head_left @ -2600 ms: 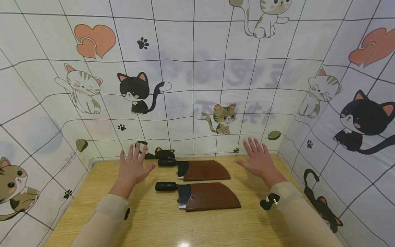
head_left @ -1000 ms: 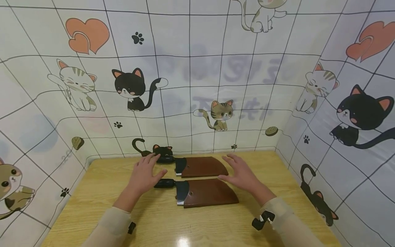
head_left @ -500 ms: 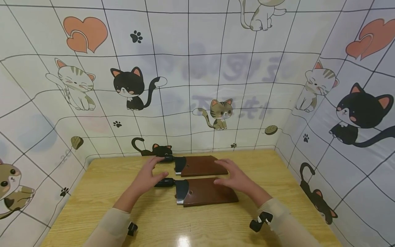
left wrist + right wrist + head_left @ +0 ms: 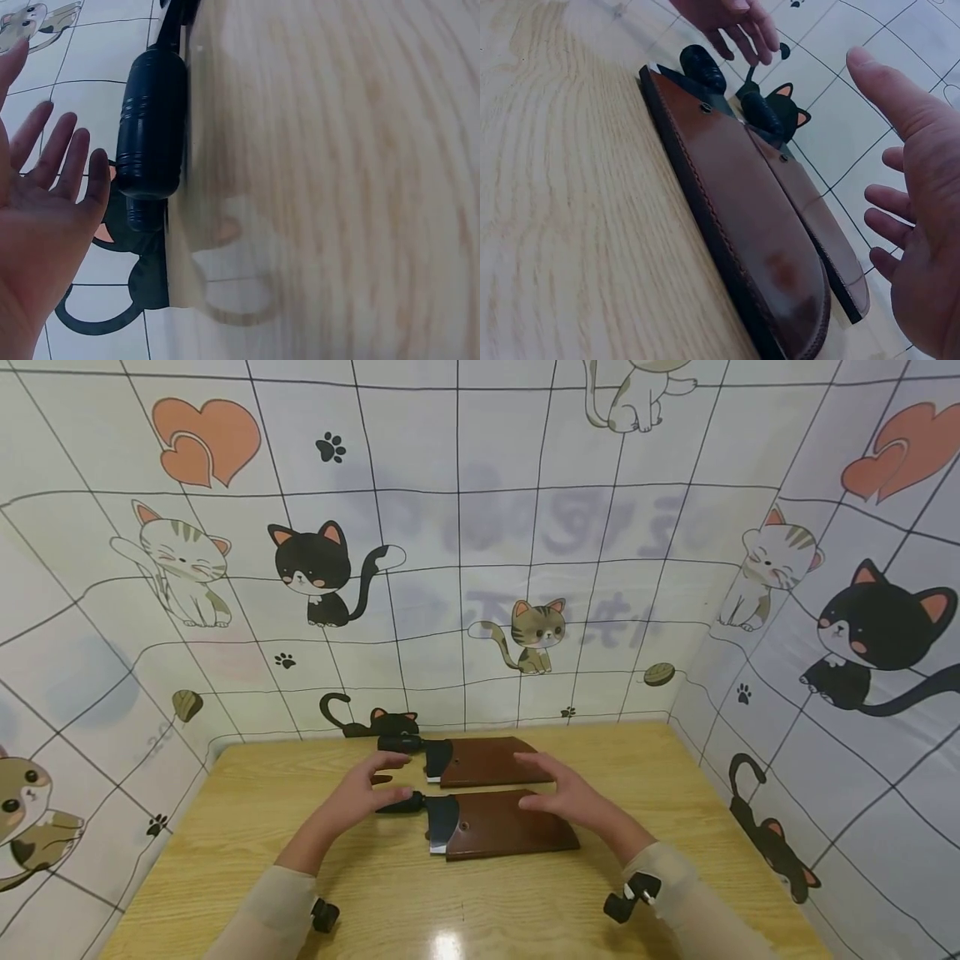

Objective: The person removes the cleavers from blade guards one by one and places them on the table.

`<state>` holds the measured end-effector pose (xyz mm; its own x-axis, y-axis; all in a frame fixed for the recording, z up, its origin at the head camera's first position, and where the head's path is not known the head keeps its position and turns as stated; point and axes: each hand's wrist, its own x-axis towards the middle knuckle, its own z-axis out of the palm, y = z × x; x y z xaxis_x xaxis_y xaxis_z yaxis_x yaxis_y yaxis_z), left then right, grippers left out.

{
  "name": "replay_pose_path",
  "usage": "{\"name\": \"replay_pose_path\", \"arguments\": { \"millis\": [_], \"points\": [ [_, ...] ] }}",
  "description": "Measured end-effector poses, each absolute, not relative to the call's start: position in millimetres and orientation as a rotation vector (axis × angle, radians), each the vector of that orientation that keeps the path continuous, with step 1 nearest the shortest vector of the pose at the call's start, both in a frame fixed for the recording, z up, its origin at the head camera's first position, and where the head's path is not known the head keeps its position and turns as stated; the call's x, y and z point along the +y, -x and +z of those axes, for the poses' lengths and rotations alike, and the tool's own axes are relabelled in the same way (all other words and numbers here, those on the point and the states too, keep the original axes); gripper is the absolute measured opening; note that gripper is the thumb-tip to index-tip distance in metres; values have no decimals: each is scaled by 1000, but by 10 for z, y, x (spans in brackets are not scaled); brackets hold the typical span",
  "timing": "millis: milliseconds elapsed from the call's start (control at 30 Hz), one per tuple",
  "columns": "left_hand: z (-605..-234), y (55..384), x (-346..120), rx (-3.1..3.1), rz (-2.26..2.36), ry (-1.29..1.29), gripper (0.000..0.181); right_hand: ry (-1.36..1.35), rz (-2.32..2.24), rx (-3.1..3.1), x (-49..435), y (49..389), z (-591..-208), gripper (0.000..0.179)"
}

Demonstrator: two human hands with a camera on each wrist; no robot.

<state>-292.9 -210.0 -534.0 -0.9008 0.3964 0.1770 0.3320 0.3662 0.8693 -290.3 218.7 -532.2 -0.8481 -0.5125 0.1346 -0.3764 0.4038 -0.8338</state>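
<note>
1. Head view: on the counter (image 4: pixel 465 902), the nearer sheathed cleaver (image 4: pixel 502 828) lies at the frame's lower middle, the farther sheathed cleaver (image 4: pixel 483 763) just above it. The left hand (image 4: pixel 366 793), left of centre, is by the handles; the right hand (image 4: pixel 570 791), right of centre, overlaps the sheaths' right parts. Both are released — fingers loosely bent, holding nothing.
2. Left wrist view: a black handle (image 4: pixel 152 120), upper left of centre, stands just right of the hand, apart from its fingers.
3. Right wrist view: both sheaths fill the middle — left of the hand at the right edge, not touching it.
</note>
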Motion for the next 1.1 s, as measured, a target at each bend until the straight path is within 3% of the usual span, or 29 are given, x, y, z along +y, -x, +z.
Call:
{"name": "replay_pose_path", "arguments": {
  "millis": [333, 1100],
  "points": [
    [-5483, 3017, -2076, 2592, 1433, -717, 56, 829, -1360, 2444, 2068, 2877, -5510, 75],
    [-5542, 3089, -2009, 2518, 1280, -734, 49, 1012, -998, 2647, 1836, 2803, -5710, 96]
  ]
}}
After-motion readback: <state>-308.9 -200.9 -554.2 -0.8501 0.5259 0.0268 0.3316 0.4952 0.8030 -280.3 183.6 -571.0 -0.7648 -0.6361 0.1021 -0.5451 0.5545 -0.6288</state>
